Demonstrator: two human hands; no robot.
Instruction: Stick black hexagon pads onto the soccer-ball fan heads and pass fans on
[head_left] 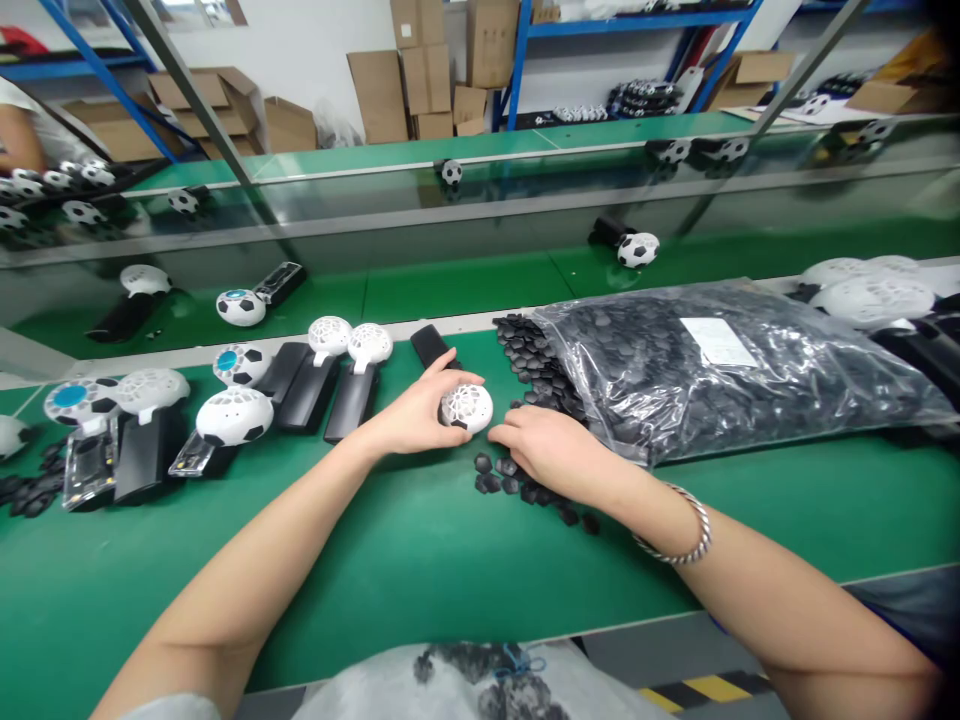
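My left hand [418, 412] is closed around a small hand fan with a white ball-shaped perforated head [466, 407]; its black handle [429, 345] points away from me. My right hand [541, 448] rests palm down just right of the white head, fingers curled over a scatter of small black hexagon pieces [501, 482] on the green table [420, 570]. What the fingertips pinch is hidden. A silver bracelet [679, 545] circles my right wrist.
A clear plastic bag [720, 365] full of black hexagon pieces lies open at the right, spilling pieces [529, 350]. Several ball-headed fans [330, 370] lie in a row to the left. A conveyor channel [465, 285] runs behind. Cardboard boxes and blue racks stand at the back.
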